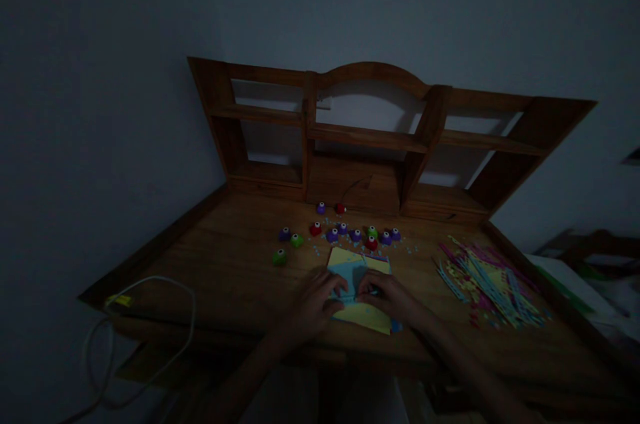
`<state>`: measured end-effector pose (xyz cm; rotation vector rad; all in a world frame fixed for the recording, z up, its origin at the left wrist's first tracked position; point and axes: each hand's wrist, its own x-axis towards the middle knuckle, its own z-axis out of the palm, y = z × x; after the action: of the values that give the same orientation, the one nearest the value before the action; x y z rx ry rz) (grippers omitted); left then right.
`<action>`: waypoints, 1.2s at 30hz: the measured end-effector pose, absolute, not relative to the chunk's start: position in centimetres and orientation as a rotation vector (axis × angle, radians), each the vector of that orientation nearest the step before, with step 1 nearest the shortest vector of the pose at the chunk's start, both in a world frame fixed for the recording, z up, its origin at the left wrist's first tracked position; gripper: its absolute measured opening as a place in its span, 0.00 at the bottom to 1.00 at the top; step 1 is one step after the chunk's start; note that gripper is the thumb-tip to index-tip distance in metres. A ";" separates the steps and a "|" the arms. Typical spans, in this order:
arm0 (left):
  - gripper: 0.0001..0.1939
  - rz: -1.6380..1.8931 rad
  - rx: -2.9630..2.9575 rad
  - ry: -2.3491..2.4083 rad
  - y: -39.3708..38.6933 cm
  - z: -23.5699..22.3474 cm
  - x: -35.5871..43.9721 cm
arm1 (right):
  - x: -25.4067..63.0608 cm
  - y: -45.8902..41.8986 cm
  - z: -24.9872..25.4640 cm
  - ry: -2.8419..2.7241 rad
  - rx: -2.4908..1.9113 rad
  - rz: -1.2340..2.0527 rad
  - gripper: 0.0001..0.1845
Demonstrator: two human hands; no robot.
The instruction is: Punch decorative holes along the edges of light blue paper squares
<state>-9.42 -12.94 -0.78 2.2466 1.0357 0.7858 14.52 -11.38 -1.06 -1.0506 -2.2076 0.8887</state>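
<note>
My left hand is at the left side of a light blue sheet of paper, fingers curved and thumb below, holding it. My right hand pinches the same sheet near its lower right part. A row of small marks or holes runs along the sheet between my fingertips. Under it lies a stack of yellow paper, with blue and reddish edges showing. Behind the stack stand several small craft punches, among them a purple punch, a red punch and a green punch. The dim light blurs fine detail.
Blue paper bits lie scattered around the punches. A heap of coloured paper strips covers the right of the wooden desk. A wooden shelf unit stands at the back. A white cable loops at the left front edge.
</note>
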 end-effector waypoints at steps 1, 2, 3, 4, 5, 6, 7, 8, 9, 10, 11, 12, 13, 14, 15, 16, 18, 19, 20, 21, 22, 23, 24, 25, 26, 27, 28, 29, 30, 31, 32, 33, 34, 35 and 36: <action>0.10 0.787 2.231 1.019 -12.9 -0.8 -9.7 | 14.5 -11.4 -1.1 -2.207 -1.054 0.893 0.08; 0.12 0.784 2.221 1.004 -13.0 -0.8 -9.9 | 14.5 -11.4 -1.0 -2.207 -1.054 0.899 0.08; 0.15 0.775 2.216 0.987 -13.1 -0.7 -10.2 | 14.5 -11.4 -1.0 -2.205 -1.051 0.905 0.09; 0.17 0.756 2.216 0.972 -13.3 -0.6 -10.5 | 14.5 -11.4 -1.0 -2.204 -1.048 0.913 0.09; 0.19 0.732 2.223 0.954 -13.6 -0.5 -10.8 | 14.5 -11.4 -0.9 -2.202 -1.044 0.920 0.09; 0.20 0.701 2.238 0.935 -13.9 -0.4 -11.1 | 14.5 -11.5 -0.8 -2.201 -1.041 0.921 0.10; 0.21 0.675 2.259 0.920 -14.3 -0.3 -11.4 | 14.4 -11.5 -0.8 -2.201 -1.040 0.918 0.10; 0.20 0.655 2.284 0.909 -14.6 -0.3 -11.6 | 14.4 -11.5 -0.7 -2.200 -1.042 0.914 0.10; 0.20 0.642 2.311 0.901 -14.9 -0.3 -11.8 | 14.3 -11.5 -0.7 -2.198 -1.044 0.909 0.10; 0.20 0.636 2.334 0.900 -15.1 -0.4 -11.9 | 14.3 -11.5 -0.6 -2.195 -1.044 0.905 0.11; 0.20 0.636 2.351 0.902 -15.3 -0.5 -11.9 | 14.3 -11.4 -0.6 -2.194 -1.043 0.905 0.11; 0.21 0.646 2.353 0.915 -15.3 -0.6 -11.9 | 14.3 -11.4 -0.6 -2.194 -1.043 0.911 0.11; 0.22 0.670 2.336 0.940 -15.2 -0.8 -11.7 | 14.3 -11.3 -0.7 -2.195 -1.041 0.919 0.12; 0.22 0.708 2.295 0.980 -15.0 -0.9 -11.5 | 14.3 -11.2 -0.7 -2.197 -1.040 0.928 0.12; 0.21 0.750 2.240 1.028 -14.7 -1.0 -11.2 | 14.4 -11.2 -0.7 -2.199 -1.039 0.936 0.12; 0.19 0.786 2.181 1.075 -14.3 -1.0 -10.8 | 14.4 -11.1 -0.8 -2.200 -1.041 0.944 0.12; 0.11 0.789 2.130 1.130 -13.4 -1.0 -9.9 | 14.4 -11.0 -0.9 -2.197 -1.045 0.954 0.12; 0.08 0.764 2.159 1.137 -13.0 -1.0 -9.6 | 14.5 -11.0 -0.9 -2.194 -1.050 0.955 0.12; 0.08 0.741 2.198 1.140 -12.6 -1.0 -9.3 | 14.5 -11.0 -0.9 -2.192 -1.054 0.955 0.12; 0.08 0.720 2.238 1.141 -12.4 -0.9 -9.0 | 14.4 -11.0 -0.9 -2.193 -1.058 0.956 0.13; 0.08 0.708 2.274 1.143 -12.2 -0.8 -8.9 | 14.4 -11.0 -0.9 -2.196 -1.059 0.955 0.13; 0.07 0.702 2.300 1.145 -12.1 -0.8 -8.8 | 14.4 -11.0 -0.8 -2.200 -1.058 0.954 0.13; 0.07 0.695 2.322 1.146 -12.1 -0.8 -8.8 | 14.4 -11.0 -0.8 -2.205 -1.058 0.952 0.13; 0.06 0.684 2.344 1.144 -12.1 -0.7 -8.9 | 14.4 -10.9 -0.8 -2.209 -1.058 0.948 0.13; 0.06 0.669 2.365 1.139 -12.1 -0.7 -8.9 | 14.4 -10.9 -0.7 -2.212 -1.059 0.944 0.14; 0.06 0.653 2.384 1.137 -12.2 -0.6 -8.9 | 14.4 -10.9 -0.7 -2.214 -1.064 0.938 0.14; 0.06 0.635 2.402 1.136 -12.2 -0.6 -9.0 | 14.4 -10.9 -0.7 -2.218 -1.068 0.934 0.14; 0.06 0.617 2.419 1.134 -12.3 -0.5 -9.0 | 14.4 -10.9 -0.7 -2.222 -1.071 0.932 0.13; 0.06 0.603 2.437 1.131 -12.3 -0.4 -9.0 | 14.4 -10.9 -0.7 -2.224 -1.070 0.930 0.13; 0.06 0.591 2.456 1.126 -12.4 -0.3 -9.0 | 14.4 -10.9 -0.7 -2.225 -1.066 0.930 0.13; 0.06 0.579 2.476 1.118 -12.4 -0.1 -9.0 | 14.4 -10.9 -0.7 -2.227 -1.059 0.930 0.12; 0.06 0.563 2.496 1.106 -12.5 0.0 -9.0 | 14.5 -10.9 -0.7 -2.226 -1.053 0.929 0.12; 0.06 0.546 2.517 1.093 -12.6 0.2 -9.0 | 14.5 -10.9 -0.7 -2.225 -1.050 0.927 0.12; 0.06 0.530 2.536 1.082 -12.6 0.4 -9.0 | 14.5 -10.9 -0.7 -2.224 -1.049 0.924 0.12; 0.06 0.515 2.553 1.075 -12.7 0.6 -9.0 | 14.5 -10.9 -0.7 -2.224 -1.050 0.922 0.11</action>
<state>-8.99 -12.68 0.57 2.5532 1.0749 0.5146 14.54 -10.89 -0.69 -1.0498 -2.2241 0.9222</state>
